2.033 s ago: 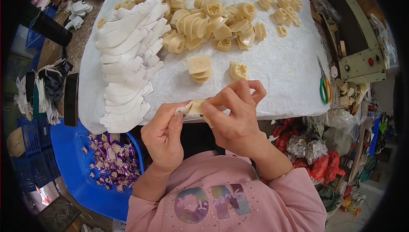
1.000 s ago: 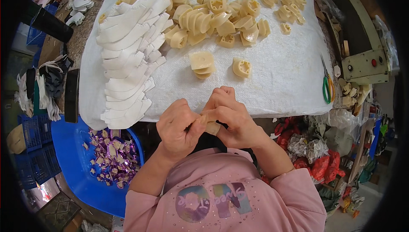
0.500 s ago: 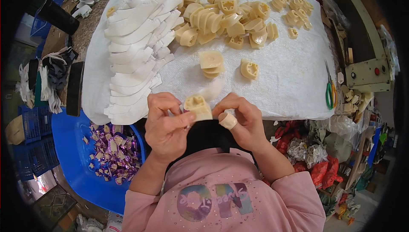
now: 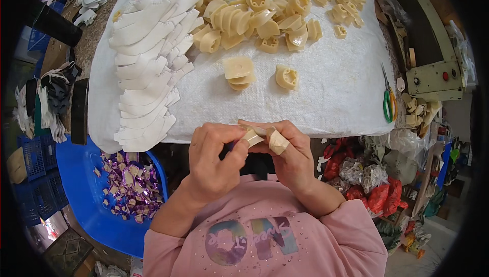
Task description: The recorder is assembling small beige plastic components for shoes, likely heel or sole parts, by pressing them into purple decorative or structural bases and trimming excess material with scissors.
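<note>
Cream piece (image 4: 253, 139); glossy (partly hidden)

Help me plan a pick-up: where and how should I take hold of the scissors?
The scissors are probably best gripped by the green and orange handles, coming from the near side: the handles lie nearest, while the slender blades point away.

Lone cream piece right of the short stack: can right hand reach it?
Likely yes: only white sheet separates lone piece and right hand, though that hand looks occupied with the held piece.
</note>
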Tool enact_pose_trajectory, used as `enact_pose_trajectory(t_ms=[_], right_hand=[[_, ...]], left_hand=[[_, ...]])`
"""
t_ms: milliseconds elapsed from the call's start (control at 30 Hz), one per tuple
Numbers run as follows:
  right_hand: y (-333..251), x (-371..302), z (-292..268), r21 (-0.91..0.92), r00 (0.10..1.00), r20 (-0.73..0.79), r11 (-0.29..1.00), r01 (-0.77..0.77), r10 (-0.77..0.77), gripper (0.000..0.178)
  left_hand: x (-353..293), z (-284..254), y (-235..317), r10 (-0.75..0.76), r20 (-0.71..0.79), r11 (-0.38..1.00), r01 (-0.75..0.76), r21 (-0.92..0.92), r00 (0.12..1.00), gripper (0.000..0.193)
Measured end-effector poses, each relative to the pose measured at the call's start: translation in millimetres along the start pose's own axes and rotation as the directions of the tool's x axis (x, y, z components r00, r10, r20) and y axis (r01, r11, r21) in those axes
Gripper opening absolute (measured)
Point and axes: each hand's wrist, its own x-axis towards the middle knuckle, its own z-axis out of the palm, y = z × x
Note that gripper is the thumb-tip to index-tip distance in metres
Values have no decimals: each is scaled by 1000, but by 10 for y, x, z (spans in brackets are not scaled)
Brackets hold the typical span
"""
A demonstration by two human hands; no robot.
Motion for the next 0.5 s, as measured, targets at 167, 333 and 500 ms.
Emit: enact_pose_trajectory(t_ms=[167,333,500], right_hand=[[-44,72,126,-336,996,18,938,90,-89,30],[-58,228,-90,-558,979,173,808,188,-108,28],[-228,354,-312,-310,937,254,938,-155,239,37]], left_hand=[[82,-14,50,28,46,985,-35,171,999,17],[22,-7,-67,-200,35,978,202,-48,979,22],[9,-90,9,-219,70,895,229,-383,973,23]])
